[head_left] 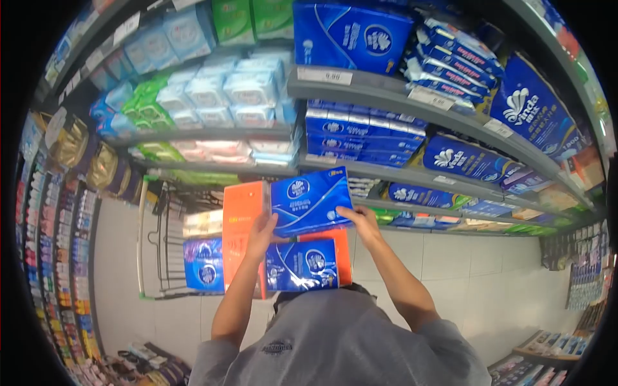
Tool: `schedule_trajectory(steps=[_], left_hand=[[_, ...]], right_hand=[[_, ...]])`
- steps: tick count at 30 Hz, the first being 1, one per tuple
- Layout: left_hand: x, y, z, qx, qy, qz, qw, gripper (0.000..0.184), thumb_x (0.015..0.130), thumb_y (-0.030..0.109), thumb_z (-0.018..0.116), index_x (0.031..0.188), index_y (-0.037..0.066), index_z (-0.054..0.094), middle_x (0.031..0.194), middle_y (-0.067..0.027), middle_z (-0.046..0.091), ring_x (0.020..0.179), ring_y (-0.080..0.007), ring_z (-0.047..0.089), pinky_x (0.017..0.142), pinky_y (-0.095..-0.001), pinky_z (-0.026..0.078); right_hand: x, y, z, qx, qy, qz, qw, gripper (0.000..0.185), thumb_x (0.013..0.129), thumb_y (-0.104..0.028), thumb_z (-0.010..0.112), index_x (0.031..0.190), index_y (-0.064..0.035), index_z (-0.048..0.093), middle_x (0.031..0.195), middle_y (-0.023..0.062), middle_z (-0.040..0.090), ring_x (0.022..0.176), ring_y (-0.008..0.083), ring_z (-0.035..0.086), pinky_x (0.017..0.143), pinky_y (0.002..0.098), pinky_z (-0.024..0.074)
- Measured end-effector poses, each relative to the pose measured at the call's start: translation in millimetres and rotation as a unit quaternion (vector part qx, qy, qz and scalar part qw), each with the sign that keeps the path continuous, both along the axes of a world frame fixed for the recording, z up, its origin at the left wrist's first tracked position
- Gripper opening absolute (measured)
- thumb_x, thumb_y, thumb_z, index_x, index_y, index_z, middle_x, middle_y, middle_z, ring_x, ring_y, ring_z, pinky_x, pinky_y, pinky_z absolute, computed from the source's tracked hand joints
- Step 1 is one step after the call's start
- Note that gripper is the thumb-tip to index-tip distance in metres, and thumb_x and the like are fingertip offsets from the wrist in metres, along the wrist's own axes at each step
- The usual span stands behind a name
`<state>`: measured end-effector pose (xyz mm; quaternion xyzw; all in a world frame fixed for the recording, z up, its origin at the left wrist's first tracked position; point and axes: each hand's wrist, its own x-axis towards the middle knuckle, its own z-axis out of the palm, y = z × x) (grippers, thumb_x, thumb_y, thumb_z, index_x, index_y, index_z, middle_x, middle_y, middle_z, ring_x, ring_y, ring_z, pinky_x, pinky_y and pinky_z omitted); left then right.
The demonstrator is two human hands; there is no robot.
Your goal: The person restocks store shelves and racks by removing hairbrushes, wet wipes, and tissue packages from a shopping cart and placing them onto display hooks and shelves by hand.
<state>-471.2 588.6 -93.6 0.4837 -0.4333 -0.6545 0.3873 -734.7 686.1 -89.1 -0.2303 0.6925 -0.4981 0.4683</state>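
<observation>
Between my two hands is a blue tissue pack (pixel 310 201) with a white shell-like logo, tilted slightly. My left hand (pixel 262 235) grips its left edge, thumb on the front. My right hand (pixel 360 223) pinches its lower right side. Below it lies another blue tissue pack (pixel 302 265) on an orange package (pixel 344 257). A tall orange box (pixel 244 209) stands beside them, partly behind my left forearm. Farther left are a blue and purple tissue pack (pixel 204 265) and a cream-coloured pack (pixel 202 223). These goods sit in or over a shopping cart (pixel 149 257).
Ahead, a shelf (pixel 386 93) carries blue tissue packs (pixel 360 132) and large Vinda bags (pixel 531 116). White and light-blue wipes packs (pixel 225 93) fill the shelf at left. Bottles line a rack (pixel 58 244) on the far left. Pale tiled floor (pixel 444 264) lies to my right.
</observation>
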Motion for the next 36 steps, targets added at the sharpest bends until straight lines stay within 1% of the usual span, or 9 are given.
schedule_trajectory(steps=[2, 4, 7, 12, 17, 22, 24, 27, 36], left_hand=[[3, -15, 20, 0.108, 0.011, -0.133, 0.985, 0.067, 0.089, 0.027, 0.07, 0.139, -0.004, 0.037, 0.124, -0.0176, 0.056, 0.107, -0.0264, 0.062, 0.066, -0.0387, 0.063], [-2, -15, 61, 0.095, -0.004, -0.163, 0.982, 0.074, 0.085, 0.02, 0.074, 0.143, -0.003, 0.032, 0.127, -0.0164, 0.056, 0.111, -0.0259, 0.06, 0.079, -0.0391, 0.06], [-9, -17, 101, -0.077, 0.032, -0.288, 0.954, 0.082, 0.08, 0.007, 0.076, 0.146, -0.002, 0.029, 0.133, -0.0139, 0.053, 0.12, -0.0228, 0.053, 0.105, -0.0348, 0.038], [-36, -30, 187, -0.229, 0.134, -0.247, 0.932, 0.089, 0.077, -0.001, 0.074, 0.15, 0.0, 0.023, 0.136, -0.012, 0.05, 0.119, -0.0217, 0.053, 0.101, -0.0351, 0.044], [-78, -70, 265, -0.235, 0.21, -0.212, 0.925, 0.066, 0.086, 0.021, 0.069, 0.142, 0.003, 0.039, 0.122, -0.0095, 0.058, 0.105, -0.0185, 0.059, 0.079, -0.0318, 0.05], [-114, -102, 306, -0.229, 0.259, -0.216, 0.913, 0.05, 0.088, 0.03, 0.068, 0.128, 0.006, 0.052, 0.116, -0.006, 0.059, 0.101, -0.0182, 0.058, 0.075, -0.0329, 0.048], [-124, -108, 315, -0.214, 0.28, -0.199, 0.914, 0.045, 0.087, 0.033, 0.068, 0.123, 0.009, 0.054, 0.115, -0.0043, 0.059, 0.1, -0.0179, 0.057, 0.079, -0.0361, 0.046], [-132, -118, 325, -0.216, 0.281, -0.203, 0.913, 0.044, 0.087, 0.035, 0.068, 0.122, 0.011, 0.055, 0.116, -0.0029, 0.058, 0.102, -0.017, 0.055, 0.081, -0.0374, 0.044], [-150, -141, 344, -0.278, 0.27, -0.231, 0.892, 0.044, 0.083, 0.021, 0.072, 0.123, 0.011, 0.056, 0.113, -0.0028, 0.063, 0.107, -0.0157, 0.055, 0.087, -0.0373, 0.041]], right_hand=[[-11, 12, 12, -0.042, -0.024, 0.005, 0.999, 0.05, 0.073, -0.036, 0.08, 0.1, 0.0043, 0.067, 0.093, 0.0092, 0.067, 0.089, 0.0172, 0.06, 0.082, 0.0279, 0.0422], [-13, 27, 53, -0.145, -0.03, -0.013, 0.989, 0.047, 0.074, -0.031, 0.08, 0.101, 0.0046, 0.065, 0.09, 0.009, 0.067, 0.082, 0.0148, 0.061, 0.077, 0.0264, 0.045], [-27, 38, 102, -0.184, 0.017, 0.007, 0.983, 0.045, 0.078, -0.026, 0.077, 0.108, 0.0049, 0.062, 0.093, 0.0086, 0.067, 0.085, 0.0137, 0.06, 0.078, 0.0265, 0.0451], [-39, 40, 192, -0.298, 0.052, 0.035, 0.953, 0.062, 0.081, -0.021, 0.075, 0.13, 0.007, 0.048, 0.113, 0.0123, 0.063, 0.104, 0.0172, 0.059, 0.091, 0.0302, 0.0458], [-43, 19, 283, -0.359, 0.213, 0.102, 0.903, 0.094, 0.073, -0.022, 0.085, 0.145, 0.0008, 0.03, 0.132, 0.0174, 0.052, 0.12, 0.0244, 0.054, 0.105, 0.0376, 0.0404], [-53, -4, 350, -0.317, 0.308, 0.029, 0.897, 0.076, 0.075, -0.025, 0.083, 0.133, 0.0077, 0.046, 0.111, 0.0147, 0.065, 0.102, 0.0197, 0.062, 0.091, 0.0322, 0.0481], [-68, -17, 355, -0.277, 0.384, -0.016, 0.881, 0.082, 0.07, -0.05, 0.079, 0.127, 0.0026, 0.056, 0.1, 0.0085, 0.065, 0.086, 0.015, 0.059, 0.065, 0.0252, 0.0419], [-81, -28, 365, -0.284, 0.383, -0.025, 0.879, 0.104, 0.066, -0.049, 0.083, 0.137, 0.0136, 0.041, 0.098, 0.0162, 0.065, 0.082, 0.0166, 0.06, 0.066, 0.0265, 0.046], [-110, -60, 388, -0.303, 0.383, -0.02, 0.872, 0.098, 0.067, -0.053, 0.08, 0.137, 0.0063, 0.047, 0.126, 0.0275, 0.057, 0.121, 0.0386, 0.054, 0.099, 0.0487, 0.0438]])
